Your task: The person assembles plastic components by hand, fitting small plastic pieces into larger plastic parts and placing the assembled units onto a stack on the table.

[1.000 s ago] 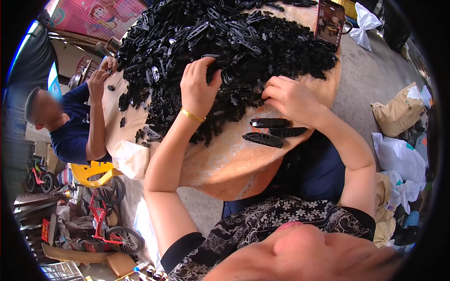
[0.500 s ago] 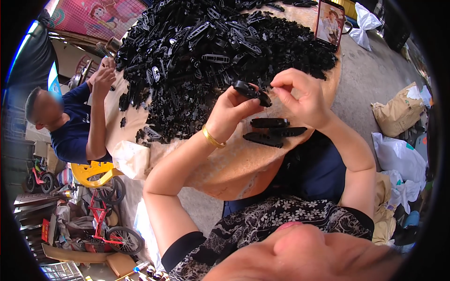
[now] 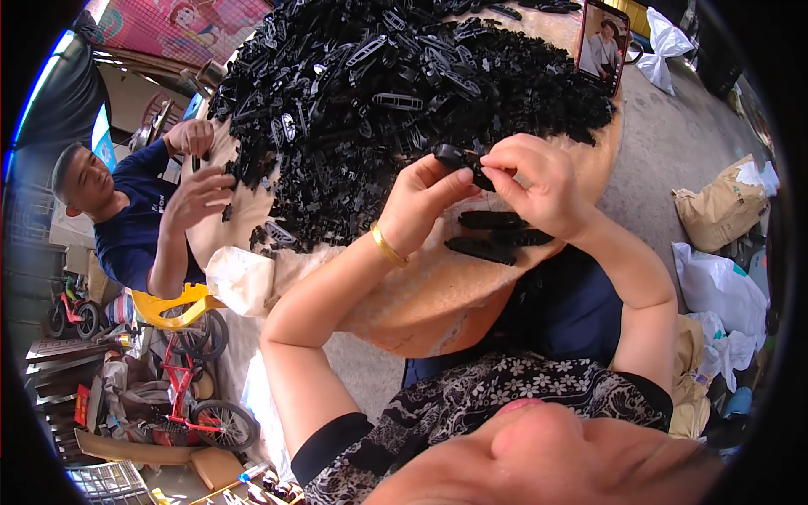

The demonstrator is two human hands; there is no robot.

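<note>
My left hand [image 3: 429,198] grips a long black plastic part [image 3: 459,160], thumb on its near side. My right hand [image 3: 537,181] is closed in a pinch at that part's right end; whatever lies between its fingertips is too small to make out. Below the hands, several similar black plastic parts [image 3: 481,249] lie near the table's edge. Just beyond, a large heap of small black plastic pieces [image 3: 337,126] covers much of the round table [image 3: 404,295].
A phone [image 3: 603,46] stands upright at the table's far right. Across on the left sits a co-worker [image 3: 126,202] handling pieces. A pale bag [image 3: 240,278] hangs at the table's left edge. Sacks [image 3: 724,206] lie on the floor at right; a red bicycle [image 3: 181,379] stands at lower left.
My right hand has moved in against the black part in my left hand. The co-worker's hands have come apart and one has lowered. The view has shifted slightly.
</note>
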